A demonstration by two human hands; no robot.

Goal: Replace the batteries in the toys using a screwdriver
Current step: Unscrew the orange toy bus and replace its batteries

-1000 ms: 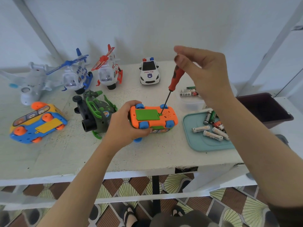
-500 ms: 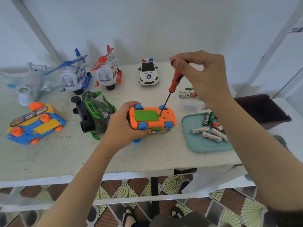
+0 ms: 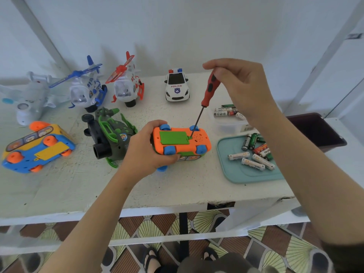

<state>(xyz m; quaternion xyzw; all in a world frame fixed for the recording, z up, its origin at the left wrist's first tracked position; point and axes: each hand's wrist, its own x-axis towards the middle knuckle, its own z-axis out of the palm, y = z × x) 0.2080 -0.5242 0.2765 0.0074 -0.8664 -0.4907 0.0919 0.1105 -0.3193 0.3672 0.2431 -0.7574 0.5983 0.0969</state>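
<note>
The right grip (image 3: 242, 89) pinches the top of a red-handled screwdriver with black inlays (image 3: 210, 89) between thumb and fingertips. The thin metal shaft slants down and left from it. The tip sits at the right edge of the flat green battery cover (image 3: 173, 137) on an orange plastic toy car with blue wheels (image 3: 199, 143). The car lies underside up below and left of that grip. The left grip (image 3: 145, 152) is curled round the car's left end, thumb along the near side.

Just right of the car, a teal tray with rounded corners (image 3: 232, 174) holds loose batteries (image 3: 254, 164). Three are white and lie flat; several are dark green and one is red, and the right forearm covers part of them. Behind the tray, a small clear plastic box (image 3: 228, 126) holds a few more cells (image 3: 224, 111). Beyond the forearm stands a dark maroon bin (image 3: 319, 131); what it holds cannot be seen.

Left of the left grip lie a grey-and-green toy (image 3: 110, 134) and an overturned yellow-and-blue bus with orange wheels (image 3: 37, 148). Along the back stand a white police car (image 3: 176, 86), a red-and-white helicopter (image 3: 126, 87), a blue-and-white helicopter (image 3: 86, 91) and a pale toy plane (image 3: 29, 95).

All rest on a worn, white-painted tabletop (image 3: 78, 184) against a white wall (image 3: 177, 26). Below its edge is a floor of brown and yellow patterned tiles (image 3: 157, 227) and the person's sandalled foot (image 3: 149, 259).
</note>
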